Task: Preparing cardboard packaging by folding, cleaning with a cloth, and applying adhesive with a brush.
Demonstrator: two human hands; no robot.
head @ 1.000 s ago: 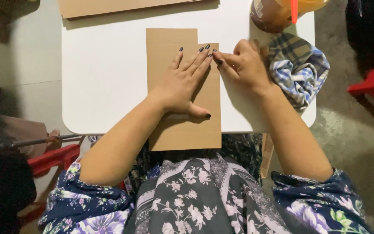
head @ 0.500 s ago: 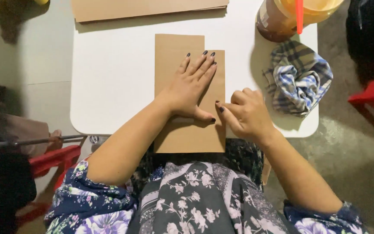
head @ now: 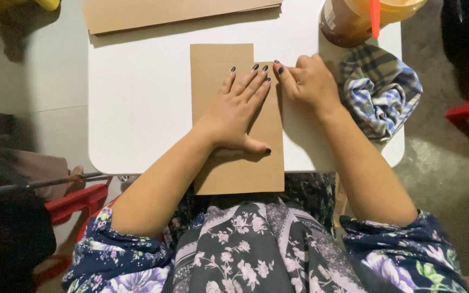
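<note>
Your left hand (head: 238,111) lies flat, fingers spread, on the folded brown cardboard sheet (head: 234,163), its long axis running away from you; your right hand (head: 311,84), fingers curled, presses its far right edge.

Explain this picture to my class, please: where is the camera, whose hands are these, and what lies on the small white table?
The camera sits on a person's head and looks straight down, so both arms are their own. The left hand lies flat on a folded brown paper sheet, which overhangs the near edge of the white table. The right hand pinches or presses the sheet's right edge. More brown paper lies at the far edge. On the right are a crumpled checked cloth and a drink cup.
</note>
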